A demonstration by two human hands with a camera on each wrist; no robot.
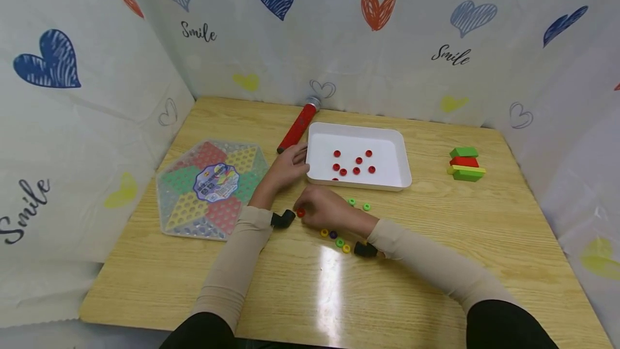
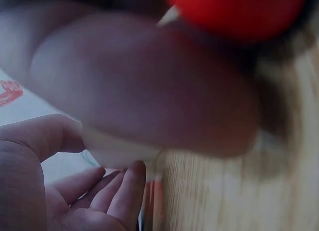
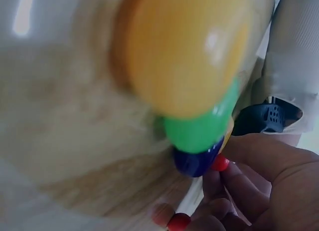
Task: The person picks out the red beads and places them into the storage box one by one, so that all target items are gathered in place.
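My left hand [image 1: 289, 168] is at the left side of a white tray [image 1: 399, 179], its thumb and fingers around the rim in the left wrist view. Several red beads [image 1: 359, 160] lie inside the tray. In front of it, my right hand [image 1: 325, 206] has its fingers curled downward. A red bead [image 1: 301, 213] shows at its thumb side, apparently pinched; the fingertips are partly hidden. Below that hand a yellow bead [image 1: 324, 232], a dark blue bead [image 1: 333, 235], a green bead [image 1: 339, 243] and another yellow bead [image 1: 346, 249] lie in a slanting row. Two green beads [image 1: 366, 207] are behind the right wrist.
To the left lies a hexagonal Chinese checkers board [image 1: 189, 211] in red, yellow and green. A red tube [image 1: 297, 128] with a silvery end is behind the left hand. Stacked coloured blocks [image 1: 466, 165] stand at the right. Patterned sheets hang around the wooden table [image 1: 436, 214].
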